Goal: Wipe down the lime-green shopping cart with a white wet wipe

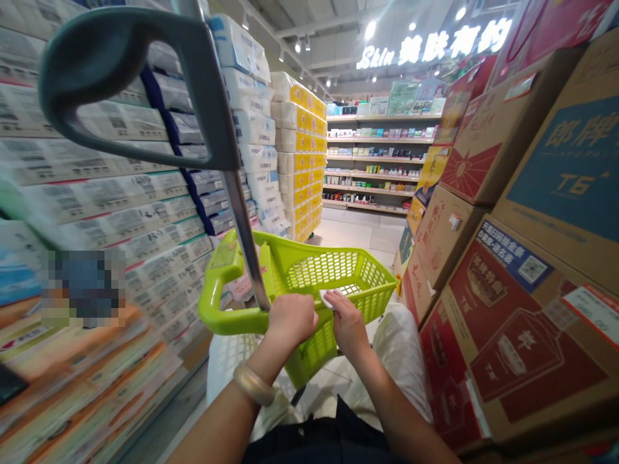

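Observation:
A lime-green rolling shopping basket [370,277] with latticed walls stands before me, between my knees. My left hand [293,317] is closed on its near rim, beside the metal pole of the handle. My right hand [348,322] presses a small folded white tissue or cloth [327,298] against the same rim with its fingers. From the basket's left end rises the pole [246,238], topped by a dark grey loop handle [213,96]. The inside of the basket shows only its perforated walls and floor.
Stacked tissue packs [246,122] line the left side, with yellow-and-white packs [302,154] beyond. Cardboard cartons [512,335] are piled close on my right. Shelves of cosmetics [372,154] stand at the aisle's far end. A pixelated patch covers part of the left side.

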Available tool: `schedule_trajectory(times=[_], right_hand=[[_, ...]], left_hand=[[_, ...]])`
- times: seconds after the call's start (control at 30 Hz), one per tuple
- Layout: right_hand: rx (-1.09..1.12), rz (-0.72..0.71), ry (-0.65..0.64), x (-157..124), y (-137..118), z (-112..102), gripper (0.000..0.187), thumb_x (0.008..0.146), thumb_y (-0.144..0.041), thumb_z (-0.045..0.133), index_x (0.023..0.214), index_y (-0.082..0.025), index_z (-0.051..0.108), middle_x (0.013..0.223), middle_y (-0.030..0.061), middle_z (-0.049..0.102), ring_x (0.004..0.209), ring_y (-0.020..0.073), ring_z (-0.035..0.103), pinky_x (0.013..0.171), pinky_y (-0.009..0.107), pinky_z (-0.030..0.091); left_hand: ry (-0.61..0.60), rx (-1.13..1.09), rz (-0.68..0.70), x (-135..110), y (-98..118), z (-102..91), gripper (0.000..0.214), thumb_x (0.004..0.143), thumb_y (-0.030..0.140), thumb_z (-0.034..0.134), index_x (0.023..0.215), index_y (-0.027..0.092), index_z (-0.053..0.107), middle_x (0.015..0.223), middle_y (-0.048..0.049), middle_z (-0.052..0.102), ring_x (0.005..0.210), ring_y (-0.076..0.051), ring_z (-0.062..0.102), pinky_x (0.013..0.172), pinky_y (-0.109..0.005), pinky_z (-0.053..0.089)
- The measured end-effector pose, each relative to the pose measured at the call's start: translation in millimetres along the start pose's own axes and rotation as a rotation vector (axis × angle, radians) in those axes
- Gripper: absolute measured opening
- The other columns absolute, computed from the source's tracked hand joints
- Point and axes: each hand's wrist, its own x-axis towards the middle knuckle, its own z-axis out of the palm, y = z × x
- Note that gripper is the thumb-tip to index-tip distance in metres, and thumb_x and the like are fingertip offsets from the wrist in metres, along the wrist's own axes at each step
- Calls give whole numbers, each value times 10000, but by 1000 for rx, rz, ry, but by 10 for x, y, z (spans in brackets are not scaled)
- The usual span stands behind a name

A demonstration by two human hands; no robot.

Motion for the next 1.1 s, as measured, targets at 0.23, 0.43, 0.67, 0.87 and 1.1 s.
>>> schedule_trajectory(times=[0.23,0.43,0.67,0.87,1.1], right_hand=[[66,-61,-49,-52,-95,67,475,849,-30,441,1180,-255,697,1224,51,706,1212,197,623,1092,404,469],[-17,51,20,-50,-30,22,449,859,-36,427,1130,-238,723,1155,73,734,1198,232,633,1070,463,485],[101,-48,-57,-51,-148,58,475,856,-38,432,1192,-251,691,1229,51,703,1208,200,626,1088,409,474],[17,34,-11,-29,-127,17,439,866,-50,418,1120,-234,725,1157,72,734,1183,225,644,1073,451,482],[75,-51,-42,-50,-123,4,474,853,-35,427,1173,-252,701,1199,57,718,1195,210,636,1075,428,483]], left_hand=[[8,13,10,-71,-44,-6,300,847,231,454,927,125,723,891,-195,746,870,-330,719,744,-412,539],[16,5,11,-84,-34,17,275,841,236,480,908,112,716,859,-200,740,868,-342,720,741,-419,540],[24,-23,22,-73,-22,13,270,835,210,493,1049,139,642,972,-167,729,907,-308,712,768,-396,546],[24,-10,11,-66,-10,24,333,850,195,490,1174,123,526,947,-167,718,883,-323,714,727,-410,550],[20,-4,1,-83,14,34,278,865,212,497,1110,112,584,855,-181,724,866,-338,717,730,-417,540]])
